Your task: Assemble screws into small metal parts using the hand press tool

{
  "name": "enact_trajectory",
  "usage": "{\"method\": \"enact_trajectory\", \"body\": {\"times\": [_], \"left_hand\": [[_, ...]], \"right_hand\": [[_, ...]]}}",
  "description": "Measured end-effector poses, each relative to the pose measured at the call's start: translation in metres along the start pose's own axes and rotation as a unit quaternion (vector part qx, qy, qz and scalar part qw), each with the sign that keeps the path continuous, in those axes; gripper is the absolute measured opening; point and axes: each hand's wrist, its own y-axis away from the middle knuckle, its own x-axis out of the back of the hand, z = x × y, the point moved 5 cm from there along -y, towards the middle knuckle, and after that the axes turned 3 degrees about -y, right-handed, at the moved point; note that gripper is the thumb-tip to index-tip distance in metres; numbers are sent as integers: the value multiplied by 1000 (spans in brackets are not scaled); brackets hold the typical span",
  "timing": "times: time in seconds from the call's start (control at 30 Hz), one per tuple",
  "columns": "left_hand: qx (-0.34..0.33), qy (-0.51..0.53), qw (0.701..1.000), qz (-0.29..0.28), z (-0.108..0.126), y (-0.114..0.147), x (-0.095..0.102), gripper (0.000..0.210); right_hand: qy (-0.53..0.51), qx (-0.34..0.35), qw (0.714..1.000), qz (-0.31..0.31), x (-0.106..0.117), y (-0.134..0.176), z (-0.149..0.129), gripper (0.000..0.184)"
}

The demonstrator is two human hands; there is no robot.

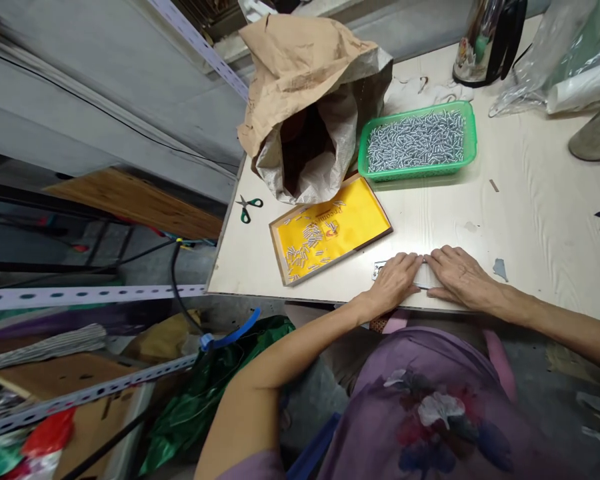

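Observation:
My left hand (396, 281) and my right hand (457, 275) are close together at the front edge of the table. Their fingers are pressed together around a flat, pale piece (423, 275) that lies between them, mostly covered by the hands. Past my left fingers shows a small metal plate with holes (377, 269); whether it belongs to the pale piece I cannot tell. Left of the hands is a shallow box (353, 230) with a yellow bottom and several small metal pins or screws scattered in it.
Behind stands a green basket (417, 175) full of small ridged metal pieces. An open paper sack (305, 60) overhangs the yellow box. Green-handled scissors (249, 205) lie near the table's left edge. A kettle (490, 47), plastic bags (545, 73) and a metal can (597, 137) are at the right.

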Motion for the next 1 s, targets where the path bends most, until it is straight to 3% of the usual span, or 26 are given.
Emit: {"method": "enact_trajectory", "body": {"times": [0.2, 0.33, 0.43, 0.5, 0.6, 0.67, 0.87, 1.0], "left_hand": [[-7, -5, 999, -49, -2, -4, -7, 27], [-6, 8, 999, -40, -3, -2, -15, 22], [-2, 7, 1000, -27, -4, -3, -16, 23], [6, 9, 1000, -2, -4, -2, -14, 26], [15, 11, 998, 64, 1, 6, -14, 26], [9, 3, 995, 96, 8, 13, -19, 22], [9, -57, 995, 85, 29, 19, -39, 24], [14, -54, 992, 111, 28, 23, -29, 21]], "right_hand": [[-29, -8, 1000, -7, -8, 4, -6, 11], [-27, -10, 1000, 7, -16, 6, -17, 25], [-15, -25, 1000, 11, -16, 5, -17, 22], [-16, -34, 999, 12, -12, 4, -9, 14], [-37, -11, 999, 0, -4, 0, 10, 30], [-37, 2, 999, -10, -1, -6, 24, 28], [34, -46, 998, 41, 4, -38, 55, 27], [49, -44, 997, 32, 4, -49, 53, 24]]}}
